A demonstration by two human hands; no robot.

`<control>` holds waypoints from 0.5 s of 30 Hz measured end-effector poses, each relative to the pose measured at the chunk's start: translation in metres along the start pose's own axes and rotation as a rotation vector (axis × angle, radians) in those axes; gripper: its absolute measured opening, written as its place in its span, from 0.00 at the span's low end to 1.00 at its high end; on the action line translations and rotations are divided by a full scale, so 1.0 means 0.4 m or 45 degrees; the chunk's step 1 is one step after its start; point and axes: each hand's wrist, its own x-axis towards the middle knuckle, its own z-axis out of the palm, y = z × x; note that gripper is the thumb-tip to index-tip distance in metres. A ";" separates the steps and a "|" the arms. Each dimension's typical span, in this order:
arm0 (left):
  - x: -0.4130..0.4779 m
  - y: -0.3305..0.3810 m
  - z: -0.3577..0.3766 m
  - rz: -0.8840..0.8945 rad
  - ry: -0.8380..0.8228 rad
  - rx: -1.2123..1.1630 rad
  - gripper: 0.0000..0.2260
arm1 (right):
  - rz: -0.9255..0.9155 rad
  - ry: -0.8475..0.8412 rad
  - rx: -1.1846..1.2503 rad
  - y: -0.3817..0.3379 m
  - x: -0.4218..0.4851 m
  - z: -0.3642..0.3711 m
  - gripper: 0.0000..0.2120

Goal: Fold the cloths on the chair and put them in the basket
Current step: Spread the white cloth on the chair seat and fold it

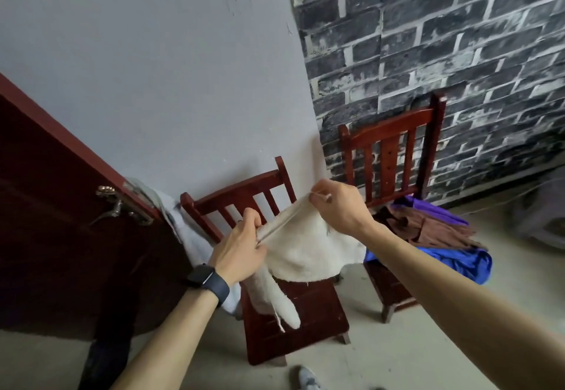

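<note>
A cream fleece cloth [308, 252] hangs in the air above the seat of the near red wooden chair [293, 325]. My left hand [240, 250] pinches its top edge at the left, and my right hand [339, 206] pinches the same edge higher at the right, so the edge is stretched taut. A loose end of the cloth droops down onto the seat. On the second red chair [394, 145] to the right lie a brown cloth [428, 224], a purple cloth [434, 207] and a shiny blue cloth [458, 262]. No basket is in view.
A dark red door [61, 206] with a metal handle stands open at the left. A pale cloth [186, 233] hangs off its edge beside the near chair. A brick-pattern wall is behind the chairs. A shoe tip [308, 379] shows on the concrete floor.
</note>
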 end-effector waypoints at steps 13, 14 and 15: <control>0.074 0.005 -0.002 -0.415 -0.474 -1.479 0.28 | 0.469 -0.021 0.542 0.148 -0.079 0.095 0.29; 0.075 0.008 -0.004 -0.416 -0.482 -1.546 0.28 | 0.621 0.055 0.574 0.192 -0.109 0.107 0.24; 0.074 0.010 -0.007 -0.421 -0.481 -1.584 0.29 | 0.741 0.058 0.585 0.234 -0.142 0.115 0.21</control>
